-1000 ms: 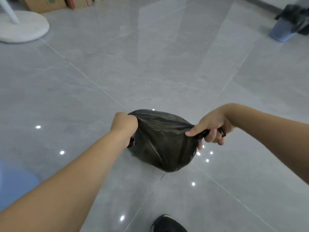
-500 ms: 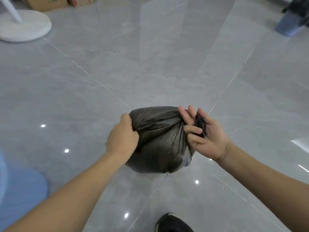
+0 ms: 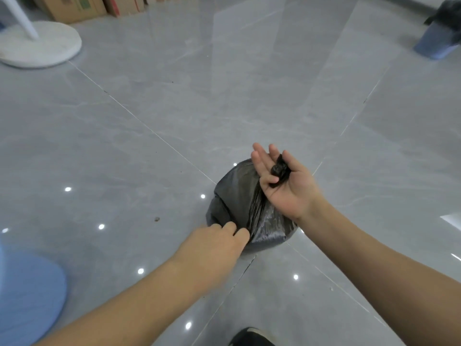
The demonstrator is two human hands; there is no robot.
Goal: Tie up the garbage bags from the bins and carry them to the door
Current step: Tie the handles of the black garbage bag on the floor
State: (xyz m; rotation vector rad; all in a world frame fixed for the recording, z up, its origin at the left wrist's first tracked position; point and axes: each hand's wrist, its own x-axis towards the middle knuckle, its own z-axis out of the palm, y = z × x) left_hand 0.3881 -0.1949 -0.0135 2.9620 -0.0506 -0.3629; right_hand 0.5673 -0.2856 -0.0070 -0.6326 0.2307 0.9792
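A black garbage bag hangs low over the grey tiled floor in front of me. My right hand is turned palm up at the bag's upper right. Its thumb pins the bag's twisted end against the palm, while the fingers stay fairly straight. At the bag's lower left edge my left hand has its fingers curled into the plastic, with the fingertips hidden. Gathered folds of plastic run between the two hands.
A blue bin lined with a black bag stands at the far right. At the far left are a white round base and cardboard boxes. A blue round object lies at lower left, and my dark shoe shows at the bottom.
My right hand turned palm up with the twisted end in it. My left hand slid from the bag's left side down to its lower edge. The bag sank lower.
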